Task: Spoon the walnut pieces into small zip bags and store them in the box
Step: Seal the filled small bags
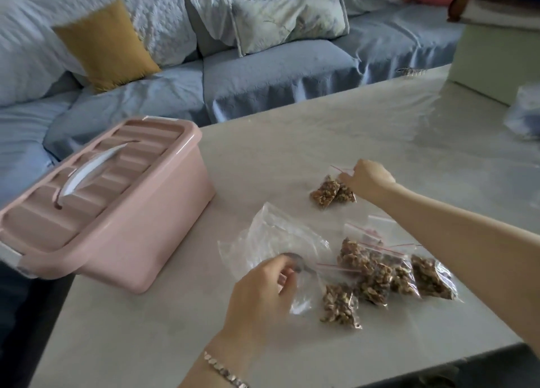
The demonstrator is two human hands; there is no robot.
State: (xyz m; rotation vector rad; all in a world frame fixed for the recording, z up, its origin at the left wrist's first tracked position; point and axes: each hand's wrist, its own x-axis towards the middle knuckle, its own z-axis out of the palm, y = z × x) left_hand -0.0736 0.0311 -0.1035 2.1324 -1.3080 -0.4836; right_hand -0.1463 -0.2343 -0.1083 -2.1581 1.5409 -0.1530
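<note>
Indoors, table [321, 130] beside blue sofa [277, 66]; right hand [369, 180] tight around two walnut bags [330, 193], left hand [260, 294] around spoon [298, 266].

pink box [140, 235], brown walnut bags [380, 273], mustard cushion [106, 44]; pale-blue sofa [277, 75]

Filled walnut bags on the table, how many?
7: two far bags held by the right hand, five overlapping in the near pile; overlap may hide others.
</note>
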